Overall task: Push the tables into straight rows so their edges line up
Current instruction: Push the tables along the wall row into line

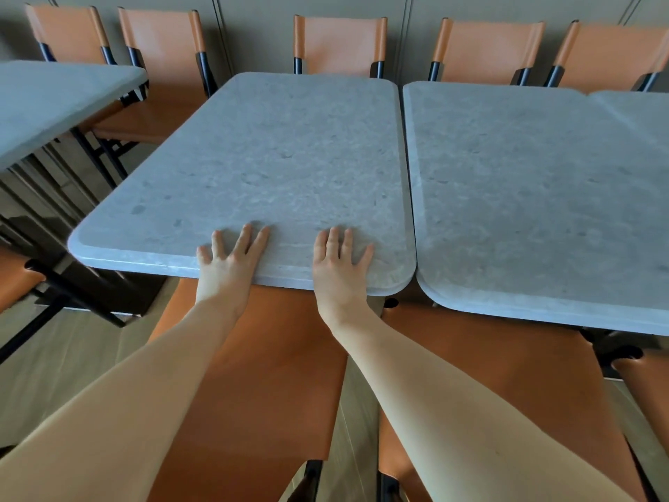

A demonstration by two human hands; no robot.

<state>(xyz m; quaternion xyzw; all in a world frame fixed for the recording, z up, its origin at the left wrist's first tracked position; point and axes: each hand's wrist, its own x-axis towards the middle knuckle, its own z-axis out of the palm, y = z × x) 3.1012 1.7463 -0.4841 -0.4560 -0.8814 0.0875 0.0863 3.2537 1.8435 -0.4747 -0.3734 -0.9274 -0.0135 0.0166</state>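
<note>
Both hands lie flat on the near edge of the middle grey stone-look rectangular counter (pixel 260 168), a mottled, faintly pitted slab with rounded corners and a shallow bevelled rim. The left hand (pixel 228 262) has its fingers spread and straight, palm pressed over the rim; the right hand (pixel 338 264) lies the same way just beside it, fingers extended and slightly fanned, gripping nothing. To the right stands a second grey speckled counter (pixel 535 197) of the same shape, separated from the first by a narrow dark gap; its near edge sits closer to the camera than the middle slab's, so the two front edges are not level. A third matching grey counter (pixel 54 103) stands well apart at the upper left, set at an angle. Along the far wall runs a row of orange leather-backed chairs with black metal frames (pixel 340 41), their smooth backrests wrapped round the posts. Below the bare forearms, the broad orange leather seat of a near chair (pixel 253 375) is tucked partly beneath the slab, over a pale wood-grain floor (pixel 65 364).
</note>
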